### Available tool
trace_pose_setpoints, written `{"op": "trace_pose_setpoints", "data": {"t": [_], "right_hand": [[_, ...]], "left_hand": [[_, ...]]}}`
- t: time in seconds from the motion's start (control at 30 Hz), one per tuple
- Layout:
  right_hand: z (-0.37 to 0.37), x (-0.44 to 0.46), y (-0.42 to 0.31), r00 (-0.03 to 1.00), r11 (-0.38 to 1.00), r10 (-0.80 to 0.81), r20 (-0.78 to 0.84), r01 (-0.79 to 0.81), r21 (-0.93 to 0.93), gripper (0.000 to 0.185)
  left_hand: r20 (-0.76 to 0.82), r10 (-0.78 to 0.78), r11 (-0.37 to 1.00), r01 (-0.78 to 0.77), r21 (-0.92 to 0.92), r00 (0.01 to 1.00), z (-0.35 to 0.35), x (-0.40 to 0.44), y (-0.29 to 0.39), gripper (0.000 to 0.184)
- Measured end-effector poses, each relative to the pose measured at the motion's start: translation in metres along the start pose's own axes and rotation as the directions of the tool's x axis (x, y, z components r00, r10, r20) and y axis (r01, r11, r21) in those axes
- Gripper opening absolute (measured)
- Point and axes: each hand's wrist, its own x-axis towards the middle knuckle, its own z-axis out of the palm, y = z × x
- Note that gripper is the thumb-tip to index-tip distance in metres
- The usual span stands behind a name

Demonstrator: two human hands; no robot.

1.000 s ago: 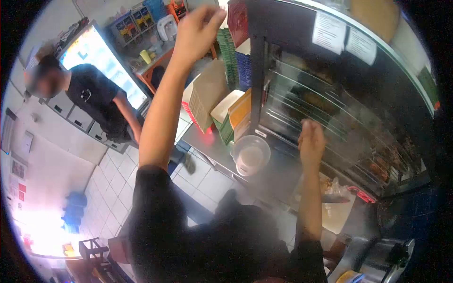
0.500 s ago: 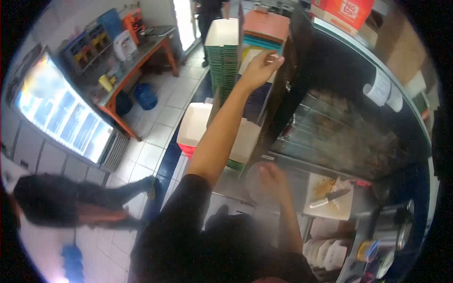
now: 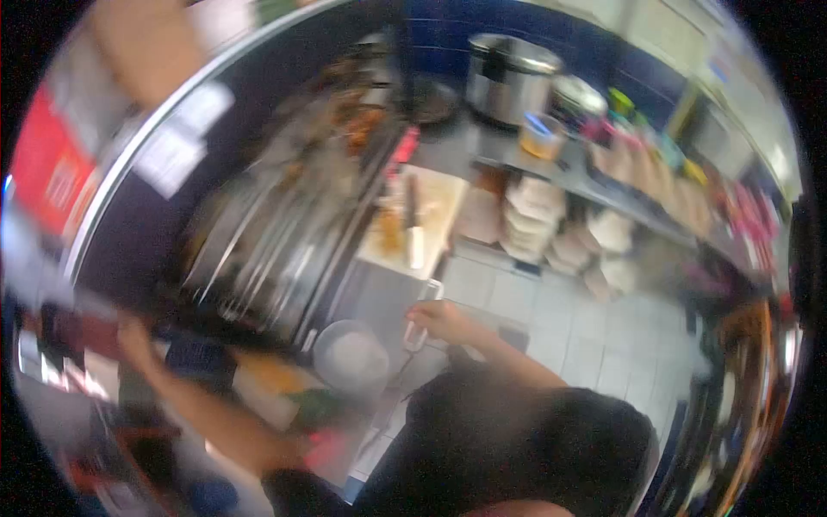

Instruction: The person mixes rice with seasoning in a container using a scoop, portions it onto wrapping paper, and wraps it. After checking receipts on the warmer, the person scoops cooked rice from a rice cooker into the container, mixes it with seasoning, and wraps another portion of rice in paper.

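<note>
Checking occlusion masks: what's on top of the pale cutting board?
A white-handled knife lies on the cutting board, with brownish-yellow bits beside it. The surface under them is covered; blur hides what the bits are.

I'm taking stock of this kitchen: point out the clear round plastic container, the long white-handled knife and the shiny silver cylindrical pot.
Clear round plastic container [image 3: 351,356], head view: its cloudy middle.
Long white-handled knife [image 3: 415,234], head view: handle, near the blade.
Shiny silver cylindrical pot [image 3: 515,88], head view: its curved side.
</note>
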Motion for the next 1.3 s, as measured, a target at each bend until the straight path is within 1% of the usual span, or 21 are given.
{"op": "trace_pose_setpoints", "data": {"t": [0.03,0.07,0.17,0.27,0.3,0.4,0.5,0.57,0.63,0.67,0.7,0.73,0.8,0.83,0.93,1.0,1.13,1.2,1.23,1.27,1.3], "right_hand": [[-0.008,-0.006,0.004,1.0,1.0,0.009,-0.006,-0.009,-0.011,0.032],[-0.016,-0.015,0.01,1.0,1.0,0.013,0.006,-0.013,-0.026,0.031],[-0.037,-0.027,0.041,0.997,0.998,0.016,-0.082,-0.011,0.058,0.032],[-0.061,-0.036,0.055,0.983,0.999,0.045,-0.179,-0.045,0.005,0.033],[-0.074,-0.034,0.066,0.976,0.997,0.069,-0.209,-0.061,0.043,0.033],[-0.093,-0.025,0.075,0.976,1.0,0.023,-0.217,-0.019,0.021,0.035],[-0.127,-0.012,0.085,0.973,0.988,0.123,-0.193,-0.101,0.12,0.035],[-0.141,0.002,0.118,0.96,0.99,-0.138,-0.245,0.137,-0.024,0.038],[-0.174,0.007,0.12,0.963,0.991,-0.135,-0.234,0.135,-0.019,0.039],[-0.191,0.006,0.115,0.978,0.998,-0.067,-0.198,0.061,-0.035,0.038],[-0.204,0.002,0.117,0.989,0.998,0.015,-0.149,-0.023,-0.052,0.038],[-0.217,0.003,0.124,0.989,0.998,0.021,-0.147,-0.028,-0.048,0.038],[-0.242,0.008,0.133,0.976,0.978,-0.113,-0.188,0.076,-0.194,0.035],[-0.26,0.008,0.134,0.977,0.977,-0.111,-0.182,0.074,-0.199,0.035],[-0.299,-0.002,0.12,0.984,0.981,-0.053,-0.168,0.02,-0.194,0.032],[-0.317,0.002,0.12,0.958,0.961,-0.2,-0.205,0.151,-0.229,0.032],[-0.356,0.004,0.074,0.961,0.961,-0.24,-0.14,0.215,-0.176,0.033],[-0.375,0.013,0.06,0.957,0.969,-0.247,-0.153,0.247,-0.016,0.032],[-0.384,0.019,0.062,0.959,0.969,-0.245,-0.14,0.246,-0.012,0.032],[-0.393,0.026,0.064,0.933,0.96,-0.268,-0.239,0.28,0.019,0.029],[-0.405,0.034,0.067,0.896,0.947,-0.285,-0.341,0.318,0.043,0.026]], "left_hand": [[0.103,0.037,0.998,-0.042,0.044,0.994,0.06,0.04,-0.069,0.027],[0.123,-0.073,0.987,0.053,0.153,0.99,0.036,0.031,-0.054,0.027],[0.096,-0.208,0.963,0.187,0.194,0.973,0.003,0.018,-0.011,0.028],[0.065,-0.26,0.946,0.241,0.216,0.963,-0.014,0.009,0.023,0.029],[0.047,-0.26,0.944,0.244,0.223,0.965,-0.019,0.014,0.045,0.029],[-0.012,-0.297,0.927,0.292,0.237,0.955,-0.033,0.002,0.088,0.03],[-0.08,-0.328,0.914,0.338,0.223,0.941,-0.043,-0.012,0.148,0.03],[-0.135,-0.343,0.91,0.364,0.198,0.93,-0.05,-0.026,0.192,0.031],[-0.201,-0.354,0.909,0.387,0.157,0.913,-0.058,-0.041,0.239,0.031],[-0.243,-0.359,0.908,0.397,0.132,0.901,-0.061,-0.05,0.259,0.032],[-0.277,-0.354,0.914,0.393,0.098,0.893,-0.068,-0.058,0.287,0.032],[-0.318,-0.357,0.916,0.396,0.064,0.878,-0.073,-0.068,0.31,0.032],[-0.431,-0.352,0.923,0.384,-0.015,0.831,-0.086,-0.087,0.358,0.033],[-0.426,-0.358,0.921,0.39,-0.014,0.831,-0.091,-0.095,0.377,0.033],[-0.578,-0.297,0.953,0.273,-0.132,0.76,-0.123,-0.132,0.453,0.034],[-0.671,-0.273,0.962,0.186,-0.201,0.69,-0.144,-0.157,0.503,0.034],[-0.832,-0.258,0.955,0.003,-0.295,0.491,-0.187,-0.194,0.616,0.035],[-0.818,-0.231,0.936,-0.107,-0.334,0.527,-0.187,-0.211,0.679,0.036],[-0.77,-0.221,0.909,-0.16,-0.386,0.599,-0.179,-0.22,0.713,0.036],[-0.706,-0.216,0.873,-0.19,-0.449,0.675,-0.167,-0.231,0.749,0.037],[-0.534,-0.304,0.787,-0.108,-0.607,0.788,-0.147,-0.241,0.791,0.037]]}}
